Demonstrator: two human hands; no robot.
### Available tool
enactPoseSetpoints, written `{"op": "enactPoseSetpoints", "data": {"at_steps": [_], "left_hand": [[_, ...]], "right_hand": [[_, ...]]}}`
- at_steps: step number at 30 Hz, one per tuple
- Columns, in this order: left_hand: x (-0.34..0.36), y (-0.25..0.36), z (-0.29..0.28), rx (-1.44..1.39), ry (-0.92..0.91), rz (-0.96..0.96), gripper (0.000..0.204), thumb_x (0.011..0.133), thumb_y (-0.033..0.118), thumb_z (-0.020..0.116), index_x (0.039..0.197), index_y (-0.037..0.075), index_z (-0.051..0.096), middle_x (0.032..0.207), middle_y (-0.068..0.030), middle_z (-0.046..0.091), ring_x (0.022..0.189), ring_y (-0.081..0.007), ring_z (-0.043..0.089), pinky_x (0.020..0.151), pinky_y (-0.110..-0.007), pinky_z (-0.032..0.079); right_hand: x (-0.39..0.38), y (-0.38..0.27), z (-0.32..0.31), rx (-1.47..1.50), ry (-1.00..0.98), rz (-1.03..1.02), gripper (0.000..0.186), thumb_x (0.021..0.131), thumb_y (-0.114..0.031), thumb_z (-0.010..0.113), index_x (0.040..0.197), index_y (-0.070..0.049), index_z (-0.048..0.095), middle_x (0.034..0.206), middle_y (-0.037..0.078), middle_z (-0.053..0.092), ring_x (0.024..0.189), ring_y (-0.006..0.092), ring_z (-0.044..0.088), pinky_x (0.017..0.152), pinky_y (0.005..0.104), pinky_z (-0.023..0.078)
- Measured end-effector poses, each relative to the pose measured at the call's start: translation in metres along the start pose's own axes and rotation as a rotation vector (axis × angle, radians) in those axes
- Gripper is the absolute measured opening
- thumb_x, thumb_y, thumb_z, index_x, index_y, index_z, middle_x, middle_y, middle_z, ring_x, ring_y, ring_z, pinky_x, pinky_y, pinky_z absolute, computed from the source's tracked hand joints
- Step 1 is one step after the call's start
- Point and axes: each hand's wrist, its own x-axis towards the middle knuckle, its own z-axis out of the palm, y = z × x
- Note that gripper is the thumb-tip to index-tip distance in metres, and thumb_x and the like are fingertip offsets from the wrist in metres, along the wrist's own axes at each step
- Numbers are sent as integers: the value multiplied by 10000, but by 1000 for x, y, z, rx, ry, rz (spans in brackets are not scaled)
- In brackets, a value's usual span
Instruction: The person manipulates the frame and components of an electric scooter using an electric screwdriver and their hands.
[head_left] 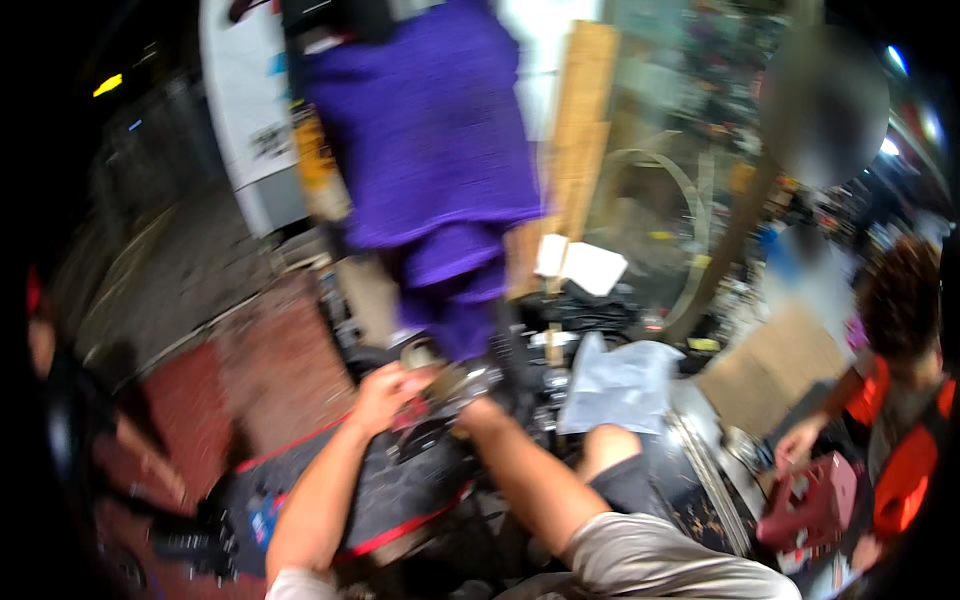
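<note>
Ahead of my body, my left hand [385,398] is closed, its fingers curled around something blurred and partly hidden. Close beside it on the right is my right hand [478,414], its fingers smeared by motion and mostly out of sight. Between and just beyond the two hands is a jumble of tan, dark and shiny pieces, too blurred to name. Both forearms reach over a dark board with a red edge [385,500]. Just past the hands hangs the lower end of a purple cloth [430,140].
At right, a person in an orange vest [900,500] has a hand by a maroon plastic crate [808,505]. Another person's arm [150,460] shows at left. Beyond my knee lie a whitish plastic sheet [620,385] and cardboard [775,370]. Wooden planks [585,130] lean behind.
</note>
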Motion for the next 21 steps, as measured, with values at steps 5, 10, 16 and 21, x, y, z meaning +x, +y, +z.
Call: {"op": "enactPoseSetpoints", "data": {"at_steps": [5,10,16,21], "left_hand": [[-21,2,-18,55,54,-143,193,893,225,828,890,47,752,895,-112,687,855,-266,700,761,-382,537],[-23,0,-16,-5,90,-152,202,871,216,848,858,43,742,913,-102,708,856,-251,715,766,-368,553],[-12,-5,-6,-91,60,-109,106,870,44,809,861,2,713,859,-56,630,786,-146,641,703,-311,525],[-5,0,6,-317,86,-178,129,829,13,811,858,-23,690,845,-76,648,749,-182,660,706,-335,534]], "right_hand": [[-22,6,35,148,65,-87,312,938,-287,773,1120,-41,713,1017,45,723,799,166,677,726,335,577],[-26,6,35,307,32,-42,325,991,-307,738,1146,-25,702,1024,90,743,875,225,734,807,385,630],[7,13,2,306,60,137,322,997,-316,740,1147,-36,688,1016,75,739,869,199,730,755,354,612],[14,8,-1,151,-7,34,288,1005,-273,715,1142,-21,686,997,33,720,833,124,698,713,276,590]]}}
